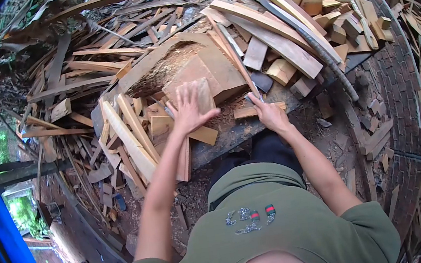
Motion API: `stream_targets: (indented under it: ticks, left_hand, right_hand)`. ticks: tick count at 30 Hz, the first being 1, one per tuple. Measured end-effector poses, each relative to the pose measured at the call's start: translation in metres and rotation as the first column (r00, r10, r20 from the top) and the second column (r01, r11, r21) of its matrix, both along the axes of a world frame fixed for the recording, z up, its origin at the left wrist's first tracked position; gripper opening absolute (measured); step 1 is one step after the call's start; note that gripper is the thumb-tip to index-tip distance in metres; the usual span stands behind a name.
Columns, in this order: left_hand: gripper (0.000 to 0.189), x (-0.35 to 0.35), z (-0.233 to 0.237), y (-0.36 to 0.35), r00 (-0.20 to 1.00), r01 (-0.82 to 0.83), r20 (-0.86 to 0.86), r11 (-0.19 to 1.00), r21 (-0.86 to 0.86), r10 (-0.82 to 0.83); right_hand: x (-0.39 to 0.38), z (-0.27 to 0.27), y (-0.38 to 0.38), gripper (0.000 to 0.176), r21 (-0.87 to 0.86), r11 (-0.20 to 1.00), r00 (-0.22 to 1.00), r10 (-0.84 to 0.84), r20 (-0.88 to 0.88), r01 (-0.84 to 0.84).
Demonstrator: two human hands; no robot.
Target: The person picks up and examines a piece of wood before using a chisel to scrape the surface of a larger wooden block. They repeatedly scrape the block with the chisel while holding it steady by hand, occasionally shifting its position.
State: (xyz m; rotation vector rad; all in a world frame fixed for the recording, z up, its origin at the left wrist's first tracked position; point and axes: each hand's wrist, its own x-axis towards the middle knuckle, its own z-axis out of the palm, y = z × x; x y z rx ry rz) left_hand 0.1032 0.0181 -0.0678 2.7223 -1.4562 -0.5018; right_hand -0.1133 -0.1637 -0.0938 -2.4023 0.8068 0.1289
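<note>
In the head view, we see our left hand [190, 108] spread wide, palm down on the pale block [206, 91], pressing on it without gripping. That block leans against a large squared block [223, 71] towards the middle of the surface [232, 135]. Our right hand [271, 115] is near the front edge, its fingers curled closed around a grey piece [249, 96]; we cannot tell what it is, as the fist hides most of it. A short strip [245, 112] lies just beside that hand, close to the front edge.

With only a flat palm on the pale block, we judge that it could slide or tip if pushed from the side. If the grey piece has a sharp edge, a slip towards the left could reach our spread fingers. The strip could drop off the front edge if our wrist knocked it. Towards the left end, loose slats [130, 140] lean near our forearm and could topple if brushed. To the right, long boards [276, 42] are stacked askew, so a bump might set them sliding.
</note>
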Motion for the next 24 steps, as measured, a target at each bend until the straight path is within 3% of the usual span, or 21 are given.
stream_targets:
  ticks: [1, 5, 7, 9, 11, 13, 15, 17, 19, 21, 24]
  left_hand:
    - [0.119, -0.01, 0.0, -0.004, 0.949, -0.316, -0.056, 0.937, -0.148, 0.311]
    - [0.117, -0.034, -0.023, -0.019, 0.873, -0.484, 0.002, 0.865, -0.135, 0.489]
    - [0.11, -0.025, -0.011, -0.025, 0.884, -0.467, -0.003, 0.882, -0.068, 0.468]
    - [0.107, -0.002, -0.003, -0.018, 0.998, -0.065, -0.018, 0.998, 0.01, 0.066]
    - [0.107, 0.025, -0.003, -0.016, 0.971, 0.236, -0.036, 0.972, 0.012, -0.236]
    - [0.11, 0.038, 0.004, -0.017, 0.947, 0.32, -0.057, 0.937, 0.138, -0.315]
    - [0.111, 0.036, 0.005, -0.017, 0.977, 0.202, -0.1, 0.973, 0.113, -0.191]
    - [0.11, 0.028, -0.001, -0.015, 0.992, -0.122, -0.017, 0.992, -0.008, 0.122]
    - [0.112, 0.024, -0.019, -0.008, 0.993, -0.111, 0.041, 0.994, -0.016, 0.112]
    - [0.115, 0.022, -0.028, -0.009, 0.988, -0.153, 0.008, 0.973, -0.172, 0.157]
    - [0.118, 0.023, -0.031, -0.01, 0.987, -0.161, -0.014, 0.968, -0.193, 0.161]
  right_hand:
    - [-0.001, 0.0, 0.0, 0.044, -0.007, 1.0, 1.0, -0.012, -0.002, 0.012]
    - [0.0, -0.001, -0.001, 0.046, 0.012, 1.0, 1.0, 0.019, 0.0, -0.019]
    - [0.006, 0.003, 0.002, 0.047, 0.016, 1.0, 0.999, 0.022, -0.035, -0.022]
    - [0.012, 0.004, 0.003, 0.048, 0.04, 0.999, 0.999, 0.014, 0.035, -0.016]
    - [0.019, 0.011, 0.004, 0.048, 0.066, 0.998, 0.999, 0.01, 0.041, -0.013]
    - [0.027, 0.016, 0.004, 0.046, 0.054, 0.999, 0.999, 0.008, 0.054, -0.011]
    - [0.036, 0.02, 0.002, 0.046, 0.083, 0.997, 0.996, -0.005, 0.091, -0.002]
    - [0.05, 0.02, 0.003, 0.043, 0.04, 0.999, 0.977, 0.005, 0.215, -0.014]
    - [0.064, 0.027, 0.01, 0.043, 0.029, 0.999, 0.957, 0.028, 0.287, -0.038]
    - [0.074, 0.029, 0.015, 0.043, 0.031, 0.991, 0.95, 0.114, 0.291, -0.128]
    - [0.072, 0.037, 0.03, 0.046, 0.017, 0.982, 0.977, 0.184, 0.106, -0.187]
